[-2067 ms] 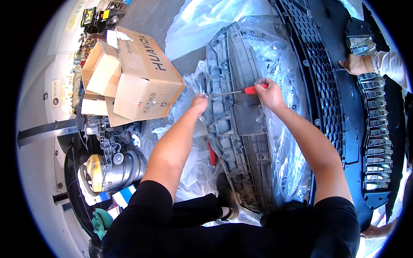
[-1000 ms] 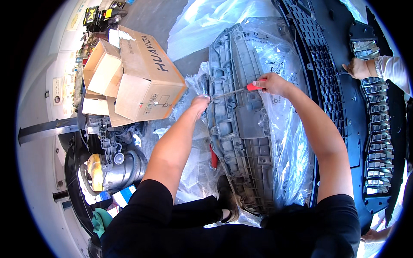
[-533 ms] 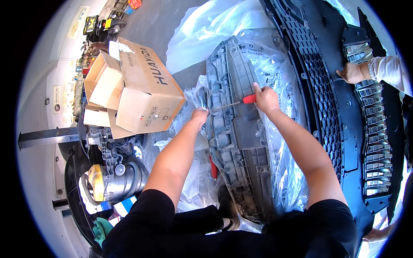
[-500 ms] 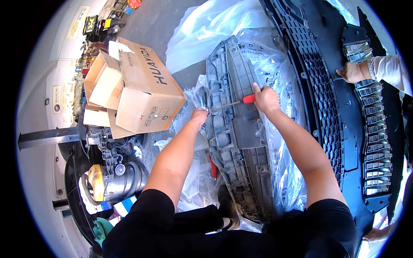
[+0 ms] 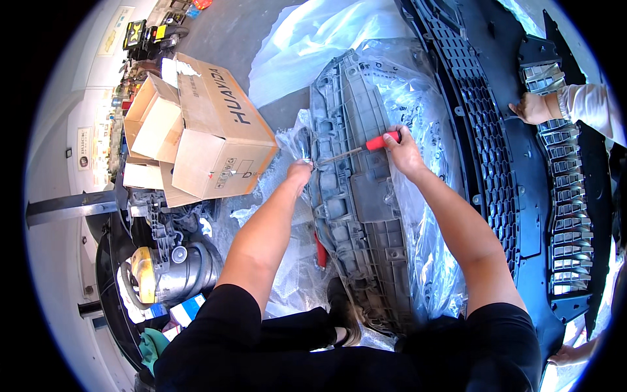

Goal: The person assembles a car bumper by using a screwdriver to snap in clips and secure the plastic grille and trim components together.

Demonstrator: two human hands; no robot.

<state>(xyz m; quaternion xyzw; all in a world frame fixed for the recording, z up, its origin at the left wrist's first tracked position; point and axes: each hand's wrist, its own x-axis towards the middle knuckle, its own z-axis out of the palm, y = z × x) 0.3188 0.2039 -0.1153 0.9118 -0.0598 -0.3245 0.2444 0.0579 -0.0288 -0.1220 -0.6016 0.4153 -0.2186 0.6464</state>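
Observation:
A long grey ribbed plastic car panel (image 5: 373, 189) lies lengthwise in front of me, partly on clear film. My right hand (image 5: 406, 155) is closed round the red handle of a screwdriver (image 5: 380, 141). Its thin shaft crosses the panel to the left, and the tip ends near the panel's left edge, close to my left hand. Fingers closed, my left hand (image 5: 299, 172) is at that edge; its fingertips are too small and partly hidden to show what they grip. A second red-handled tool (image 5: 321, 251) lies beside the panel, nearer my foot.
An open cardboard box (image 5: 225, 147) stands to the left. Below it is a metal canister vacuum (image 5: 179, 274) with a hose. Clear wrapping film (image 5: 424, 242) spreads under the panel. To the right is a black bumper with a mesh grille (image 5: 490, 140), where another person's hand (image 5: 532, 109) rests.
The screwdriver handle has tilted, its end now higher, and the right hand has shifted slightly with it. The left hand stays at the panel's edge. The whole view has drifted a little.

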